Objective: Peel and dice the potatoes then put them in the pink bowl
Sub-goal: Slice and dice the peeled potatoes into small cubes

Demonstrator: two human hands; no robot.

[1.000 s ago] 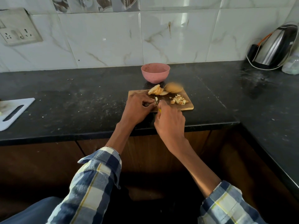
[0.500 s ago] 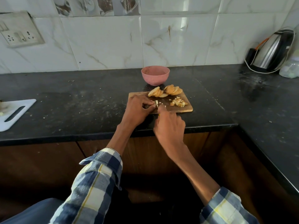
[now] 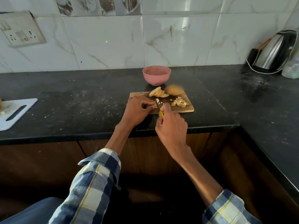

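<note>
The dicing step is in hand, by my reading; the left hand curls its fingers over a small potato piece at the near left of the wooden cutting board, pinning it there, though the piece itself is almost wholly hidden; the right hand is wrapped round the yellow handle of a knife, whose blade stands just beside the left fingertips. A fan of potato slices and a larger uncut potato chunk lie at the far edge of the board; a heap of diced cubes sits to the right; the pink bowl stands on the desk just behind the board, and no potato shows in it from this angle. The next move likely calls for short downward cuts with the left fingertips tucked clear of the blade; slices and chunk remain to be diced. Against half a second ago, both hands hold much the same pose; the far potato chunk now shows blurred.
</note>
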